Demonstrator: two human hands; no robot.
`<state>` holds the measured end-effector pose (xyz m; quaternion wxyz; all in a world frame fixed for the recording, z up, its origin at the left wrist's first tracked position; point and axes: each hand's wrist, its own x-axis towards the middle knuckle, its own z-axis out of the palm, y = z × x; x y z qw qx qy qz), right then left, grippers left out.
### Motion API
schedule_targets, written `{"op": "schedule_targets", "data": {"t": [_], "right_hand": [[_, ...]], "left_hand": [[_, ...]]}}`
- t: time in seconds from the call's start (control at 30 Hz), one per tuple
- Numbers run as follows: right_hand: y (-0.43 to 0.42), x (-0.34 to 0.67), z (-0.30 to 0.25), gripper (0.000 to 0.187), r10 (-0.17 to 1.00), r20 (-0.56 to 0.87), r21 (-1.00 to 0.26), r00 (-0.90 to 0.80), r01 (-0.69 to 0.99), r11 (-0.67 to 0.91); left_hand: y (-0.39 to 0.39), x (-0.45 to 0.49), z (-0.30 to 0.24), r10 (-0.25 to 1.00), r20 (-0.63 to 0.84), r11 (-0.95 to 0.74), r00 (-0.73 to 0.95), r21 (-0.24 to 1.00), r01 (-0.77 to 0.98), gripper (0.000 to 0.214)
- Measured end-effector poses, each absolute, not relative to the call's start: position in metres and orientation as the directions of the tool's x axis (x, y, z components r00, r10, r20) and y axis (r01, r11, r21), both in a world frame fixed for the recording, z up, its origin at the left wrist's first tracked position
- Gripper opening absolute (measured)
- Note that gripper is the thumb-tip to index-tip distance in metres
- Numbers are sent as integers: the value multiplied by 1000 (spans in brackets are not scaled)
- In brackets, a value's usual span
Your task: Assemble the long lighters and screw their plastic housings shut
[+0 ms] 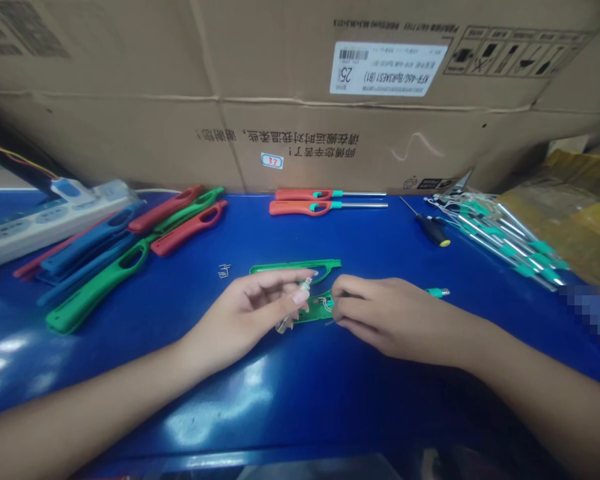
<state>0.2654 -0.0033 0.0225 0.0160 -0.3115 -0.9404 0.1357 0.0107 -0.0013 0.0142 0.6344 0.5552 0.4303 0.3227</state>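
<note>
1. While the blue tabletop (205, 407) has a glossy, light-reflecting surface, the cardboard box (145, 140) behind the rear green half-shell (293, 265) is matt and creased, with upside-down print.
2. Landmark: the rear half-shell, moulded plastic, long and shallow, curving into an arch at its right end.
3. Left of it: a few tiny metal pins (224, 271); farther left, smooth red, blue and green handles (100, 285), each with a finger loop, and a white power strip (55, 217).
4. Behind it: two red lighters (300, 208), side by side, with teal triggers and straight metal tubes.
5. Right of it and behind: a black screwdriver (431, 231) with a yellow end cap; beyond, a pile of shiny rods (505, 250) with teal sleeves.
6. Work piece: front green half-shell (316, 313), just in front of the landmark, partly covered; pale thin wires (326, 304) lie in it. A teal part with a metal tip (437, 292) shows past the right hand (385, 313).
7. Left hand (260, 300), before the landmark: fingers curled, thumb pressing a small clear canister (283, 325), held tilted.
8. Right hand: palm down, fingertips bunched narrowly at the wires; cannot tell whether they grip anything.
</note>
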Motion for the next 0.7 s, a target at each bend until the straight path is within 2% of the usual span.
{"op": "schedule_targets", "data": {"t": [0.1,0.23,0.33,0.4,0.57,0.63,0.7], "right_hand": [[-3,268,24,14,576,-58,-253,-816,570,782],[-2,271,24,14,578,-41,-170,-815,576,800],[-1,271,24,18,581,-17,-191,-814,573,797],[0,270,23,18,600,2,-270,-800,577,771],[3,264,20,8,710,60,-603,-702,541,586],[3,261,18,5,777,45,-714,-628,523,465],[3,258,16,2,843,-57,-831,-535,494,257]], "left_hand": [[-1,10,14,900,-209,178,383,977,117,37],[0,10,11,902,-225,181,369,972,151,32],[0,10,10,898,-224,174,380,971,161,32],[1,10,9,898,-210,159,387,974,161,32],[1,8,7,921,-111,22,373,972,236,31],[1,7,7,924,-40,-80,381,952,296,28],[1,6,6,906,26,-192,422,914,357,25]]}}
